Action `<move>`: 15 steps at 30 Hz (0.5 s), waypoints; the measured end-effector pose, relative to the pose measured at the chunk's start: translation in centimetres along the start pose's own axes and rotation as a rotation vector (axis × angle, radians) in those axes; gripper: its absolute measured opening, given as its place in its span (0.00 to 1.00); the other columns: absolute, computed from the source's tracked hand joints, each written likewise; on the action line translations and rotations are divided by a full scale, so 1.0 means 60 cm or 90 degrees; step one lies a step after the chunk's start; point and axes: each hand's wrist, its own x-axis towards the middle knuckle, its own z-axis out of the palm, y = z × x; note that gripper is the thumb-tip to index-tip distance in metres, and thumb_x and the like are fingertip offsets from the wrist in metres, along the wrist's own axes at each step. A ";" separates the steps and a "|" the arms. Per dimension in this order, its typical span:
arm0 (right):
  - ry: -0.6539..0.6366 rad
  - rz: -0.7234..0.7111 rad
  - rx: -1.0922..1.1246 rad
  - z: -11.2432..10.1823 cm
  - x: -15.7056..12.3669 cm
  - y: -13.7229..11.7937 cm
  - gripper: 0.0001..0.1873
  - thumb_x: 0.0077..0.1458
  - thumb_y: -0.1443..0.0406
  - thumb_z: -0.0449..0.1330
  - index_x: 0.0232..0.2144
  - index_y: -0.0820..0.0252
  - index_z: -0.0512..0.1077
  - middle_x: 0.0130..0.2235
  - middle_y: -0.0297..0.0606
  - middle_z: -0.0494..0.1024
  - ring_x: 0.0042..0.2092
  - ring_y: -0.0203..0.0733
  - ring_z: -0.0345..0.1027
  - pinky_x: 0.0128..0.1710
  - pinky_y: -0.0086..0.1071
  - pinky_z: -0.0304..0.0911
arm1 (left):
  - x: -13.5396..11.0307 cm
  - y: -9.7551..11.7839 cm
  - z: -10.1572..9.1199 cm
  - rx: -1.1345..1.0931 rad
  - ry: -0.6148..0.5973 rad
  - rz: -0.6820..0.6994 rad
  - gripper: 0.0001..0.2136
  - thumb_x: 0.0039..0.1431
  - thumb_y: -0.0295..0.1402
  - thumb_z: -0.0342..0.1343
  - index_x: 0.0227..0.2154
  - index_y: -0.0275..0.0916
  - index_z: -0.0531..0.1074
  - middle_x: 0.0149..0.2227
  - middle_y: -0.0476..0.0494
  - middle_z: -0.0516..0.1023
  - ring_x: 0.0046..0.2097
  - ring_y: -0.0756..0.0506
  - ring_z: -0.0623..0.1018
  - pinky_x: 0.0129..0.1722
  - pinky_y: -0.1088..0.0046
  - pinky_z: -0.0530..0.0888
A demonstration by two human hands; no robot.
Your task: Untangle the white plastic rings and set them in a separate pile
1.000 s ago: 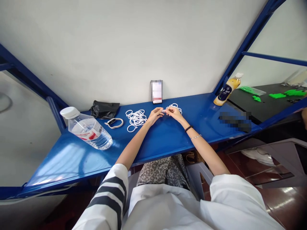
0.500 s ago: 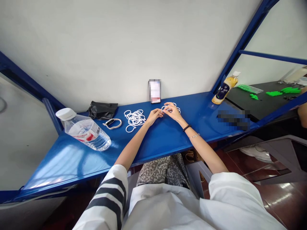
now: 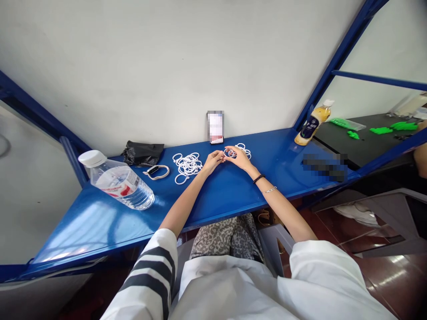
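Between my hands, over the middle of the blue desk, is a white ring (image 3: 229,153). My right hand (image 3: 240,159) grips it with thumb and fingers curled round its right side. The fingertips of my left hand (image 3: 214,162) are pinched together at the ring's left edge, where a small part of it seems held. Just beyond my right hand lie a few more white rings (image 3: 246,151), partly hidden by it. To the left of my left hand is a loose heap of white rings (image 3: 188,164), with one single ring (image 3: 182,179) at its near edge.
A phone (image 3: 216,128) leans on the wall behind my hands. On the left are a large water bottle (image 3: 125,184), a watch (image 3: 156,172) and a black plastic bag (image 3: 143,153). A drink bottle (image 3: 313,123) and a blurred dark object (image 3: 325,166) are on the right of the blue desk (image 3: 230,195).
My right hand has turned and lowered slightly, so the ring between my hands shows more openly. My left hand has hardly moved. The rings on the desk behind are now more exposed.
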 end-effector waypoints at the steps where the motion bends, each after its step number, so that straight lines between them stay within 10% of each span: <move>1: 0.004 -0.001 -0.010 0.000 0.000 0.000 0.24 0.50 0.57 0.65 0.49 0.56 0.72 0.48 0.42 0.77 0.42 0.46 0.72 0.43 0.39 0.67 | 0.000 0.001 0.000 0.000 -0.004 -0.003 0.17 0.47 0.43 0.68 0.30 0.33 0.73 0.26 0.48 0.74 0.29 0.52 0.74 0.35 0.74 0.71; 15: 0.056 0.048 -0.062 -0.004 -0.003 -0.013 0.24 0.45 0.51 0.68 0.42 0.55 0.71 0.38 0.38 0.80 0.38 0.47 0.74 0.38 0.38 0.67 | -0.009 0.010 0.007 -0.005 -0.022 -0.015 0.17 0.38 0.38 0.73 0.29 0.33 0.77 0.27 0.47 0.75 0.29 0.53 0.72 0.34 0.74 0.69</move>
